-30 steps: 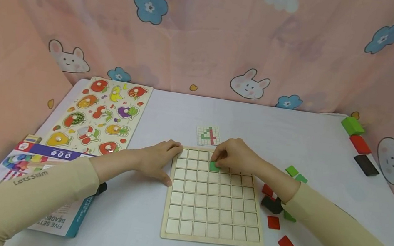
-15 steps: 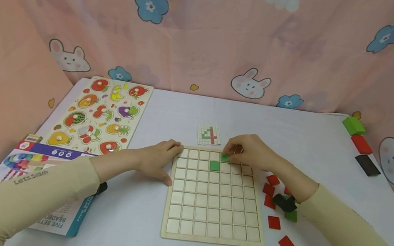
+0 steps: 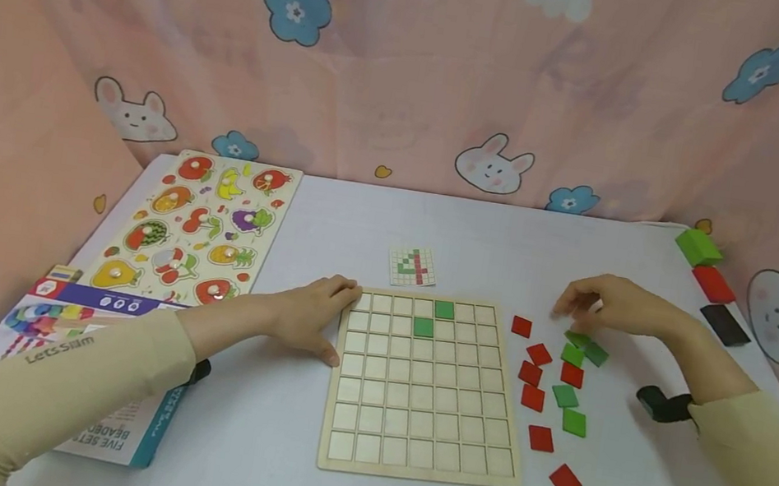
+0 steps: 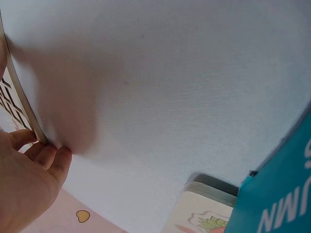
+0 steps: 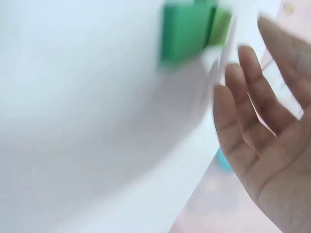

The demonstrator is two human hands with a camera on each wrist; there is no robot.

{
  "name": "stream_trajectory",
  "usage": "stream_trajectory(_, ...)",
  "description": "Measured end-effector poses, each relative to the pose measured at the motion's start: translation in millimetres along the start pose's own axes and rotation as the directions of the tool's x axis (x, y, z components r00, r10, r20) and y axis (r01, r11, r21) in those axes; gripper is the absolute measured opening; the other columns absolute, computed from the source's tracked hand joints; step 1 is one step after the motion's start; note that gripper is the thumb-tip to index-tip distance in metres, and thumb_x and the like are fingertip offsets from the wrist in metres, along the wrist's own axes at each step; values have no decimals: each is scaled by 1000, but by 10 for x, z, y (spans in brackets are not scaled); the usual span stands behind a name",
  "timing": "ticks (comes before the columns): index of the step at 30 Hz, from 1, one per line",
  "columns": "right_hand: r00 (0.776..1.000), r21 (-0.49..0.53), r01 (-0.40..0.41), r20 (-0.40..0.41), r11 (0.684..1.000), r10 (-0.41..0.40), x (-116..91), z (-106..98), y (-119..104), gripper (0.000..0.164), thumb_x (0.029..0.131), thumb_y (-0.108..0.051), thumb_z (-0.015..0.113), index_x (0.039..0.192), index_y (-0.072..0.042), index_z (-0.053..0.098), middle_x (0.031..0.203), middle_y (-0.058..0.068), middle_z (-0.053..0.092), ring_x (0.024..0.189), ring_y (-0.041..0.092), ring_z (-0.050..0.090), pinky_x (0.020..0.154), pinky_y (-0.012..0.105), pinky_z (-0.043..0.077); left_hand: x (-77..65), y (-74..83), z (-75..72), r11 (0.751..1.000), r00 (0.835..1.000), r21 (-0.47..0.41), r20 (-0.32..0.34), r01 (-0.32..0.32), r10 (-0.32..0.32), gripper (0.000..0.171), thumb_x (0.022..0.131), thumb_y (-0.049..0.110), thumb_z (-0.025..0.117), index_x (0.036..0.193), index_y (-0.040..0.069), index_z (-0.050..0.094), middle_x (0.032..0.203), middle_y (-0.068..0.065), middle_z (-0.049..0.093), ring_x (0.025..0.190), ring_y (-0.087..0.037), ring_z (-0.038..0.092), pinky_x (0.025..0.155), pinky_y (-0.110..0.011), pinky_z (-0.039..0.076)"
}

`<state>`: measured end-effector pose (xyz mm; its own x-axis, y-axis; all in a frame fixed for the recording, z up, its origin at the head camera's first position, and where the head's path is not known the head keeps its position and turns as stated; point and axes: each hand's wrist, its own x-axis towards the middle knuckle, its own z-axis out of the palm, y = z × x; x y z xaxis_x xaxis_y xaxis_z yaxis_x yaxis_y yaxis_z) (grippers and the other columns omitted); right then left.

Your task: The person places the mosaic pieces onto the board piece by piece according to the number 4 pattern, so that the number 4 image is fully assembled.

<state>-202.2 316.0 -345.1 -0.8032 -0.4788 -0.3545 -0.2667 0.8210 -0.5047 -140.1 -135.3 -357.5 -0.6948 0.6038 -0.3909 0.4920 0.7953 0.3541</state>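
A wooden grid board (image 3: 416, 477) lies on the table in the head view. Two green square tiles sit in its cells, one in the top row (image 3: 444, 310) and one a row lower, to the left (image 3: 424, 328). My left hand (image 3: 308, 315) rests at the board's left edge, thumb and fingers spread; the left wrist view shows fingertips (image 4: 60, 160) touching its corner. Over the loose green tiles (image 3: 596, 354) right of the board hovers my right hand (image 3: 623, 305), holding nothing. Its fingers look relaxed in the right wrist view, near blurred green pieces (image 5: 187, 31).
Several loose red tiles (image 3: 533, 398) lie along the board's right side. Behind the board is a small pattern card (image 3: 412, 267). A fruit puzzle board (image 3: 216, 202) and a box (image 3: 108, 436) occupy the left. Green, red (image 3: 713, 284) and black blocks line the far right edge.
The right hand first left one green tile in the second row, then another in the top row. It has since moved right, off the board, to above the loose tiles. The left hand stayed.
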Motion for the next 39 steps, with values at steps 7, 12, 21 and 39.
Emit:
stream_trajectory(7, 997, 35, -53, 58, 998, 51, -70, 8, 274, 26, 76, -20, 83, 100, -21, 74, 104, 3, 65, 99, 21, 53, 79, 27, 50, 2, -4, 9, 1000, 1000, 0, 5, 7, -7, 105, 82, 46, 76, 157, 2, 17, 163, -21, 18, 152, -38, 21, 123, -49, 28)
stream_trajectory(12, 999, -10, -47, 27, 999, 47, -29, 56, 281, 22, 75, -19, 84, 94, -19, 73, 97, 1, 64, 95, 19, 51, 74, 25, 49, 3, -3, 12, 1000, 1000, 9, -2, -5, 5, 105, 82, 46, 76, 157, 1, 18, 163, -22, 18, 151, -39, 22, 122, -49, 29)
stream_trajectory(21, 998, -87, -59, 14, 994, 61, 45, -4, 199, 18, 79, -18, 81, 80, -14, 64, 82, 0, 61, 83, 16, 52, 71, 27, 48, 8, -7, 13, 1000, 1000, 6, 6, -6, 6, 104, 83, 45, 75, 156, 0, 17, 162, -23, 18, 151, -39, 21, 122, -50, 29)
stream_trajectory(39, 958, 85, 261, -149, 962, -246, 558, 624, -1199, 7, 85, -15, 77, 91, -17, 75, 84, -3, 73, 76, 11, 62, 71, 23, 53, -12, -8, 10, 999, 1000, 26, 8, -18, 18, 104, 85, 46, 74, 156, -1, 15, 162, -23, 17, 151, -39, 21, 122, -50, 28)
